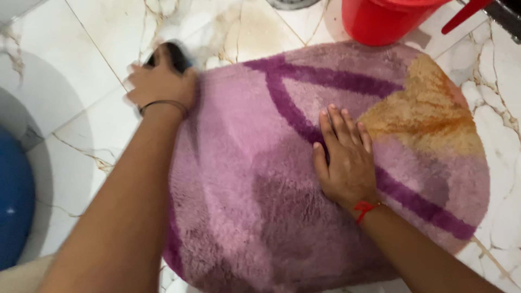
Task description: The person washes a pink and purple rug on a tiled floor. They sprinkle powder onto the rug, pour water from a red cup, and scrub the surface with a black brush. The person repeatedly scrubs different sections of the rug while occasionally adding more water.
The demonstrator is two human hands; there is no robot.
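Head view, looking down. A shaggy pink oval bath mat with dark purple bands and an orange patch lies flat on the white marble-veined tiled floor, under and between both hands. The left hand is at the mat's far left edge, fingers curled tight around a dark, blurred object, probably a brush; its exact shape cannot be told. A thin dark band circles that wrist. The right hand lies palm down on the middle of the mat, fingers straight and close together, holding nothing, touching a purple band; a red thread is tied at its wrist.

Edges: the mat's rim curves away just beyond the left hand and runs well to the right of the right hand. Bare floor opens to the left of the left hand and in a narrow strip right of the mat. A red plastic bucket stands beyond the right hand, touching or overlapping the mat's far rim. A blue rounded container sits far left of the left forearm, well apart from the mat.
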